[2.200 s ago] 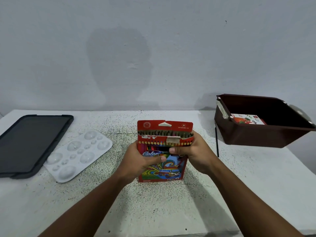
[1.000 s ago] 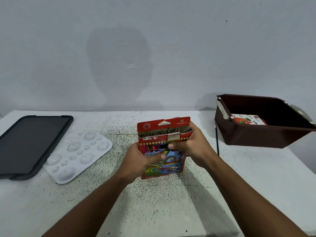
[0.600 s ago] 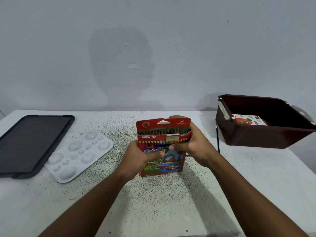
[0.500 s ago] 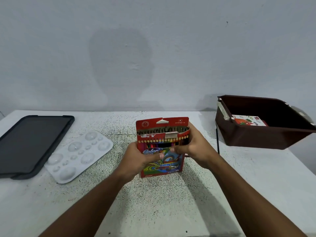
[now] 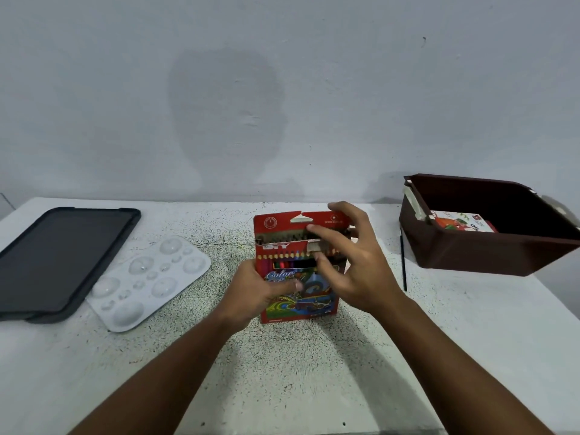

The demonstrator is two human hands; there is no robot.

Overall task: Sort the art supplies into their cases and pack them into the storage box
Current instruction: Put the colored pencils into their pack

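We see both forearms reaching in from the bottom edge and converging toward the middle of the view, bare to the elbow. Our left hand [image 5: 255, 285] is curled, its thumb lying across the front of the coloured pencil box [image 5: 298, 268] and the remaining fingers wrapped behind its left edge, gripping it upright. Our right hand [image 5: 357, 265] hovers in front of the box's upper right part with the fingers [image 5: 323, 233] spread and loosely bent, the palm facing left. Whether those fingertips touch the box's torn top flap we cannot tell. The right wrist is angled slightly upward.
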